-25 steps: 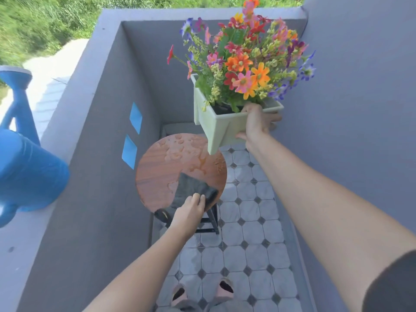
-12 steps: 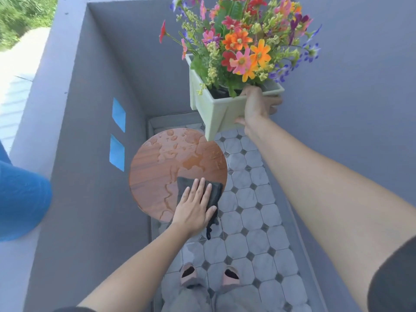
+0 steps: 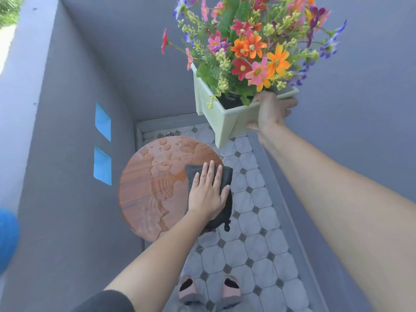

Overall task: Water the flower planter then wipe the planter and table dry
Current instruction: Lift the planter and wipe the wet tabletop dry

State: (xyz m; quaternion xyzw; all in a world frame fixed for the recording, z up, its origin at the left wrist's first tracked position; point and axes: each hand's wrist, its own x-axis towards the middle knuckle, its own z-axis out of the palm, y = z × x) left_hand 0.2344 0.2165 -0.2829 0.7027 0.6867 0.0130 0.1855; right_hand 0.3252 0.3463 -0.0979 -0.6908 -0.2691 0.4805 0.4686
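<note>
- The flower planter (image 3: 225, 119) is held tilted in the air above the tiled floor, just beyond the table's far right edge. Its rim is gripped by the right hand (image 3: 271, 113), fingers curled round it.
- A dark cloth (image 3: 225, 176) is pressed onto the round table (image 3: 141, 190) by the left hand (image 3: 208, 193), fingers straight and slightly apart.
- Water (image 3: 166, 154) is pooled across the tabletop.

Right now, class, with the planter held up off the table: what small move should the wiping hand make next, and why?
Probably slide the left hand and its dark cloth leftward across the round table. The cloth lies at the right edge, while water pools over the middle and far side. The right hand holds the planter clear above the table.
</note>
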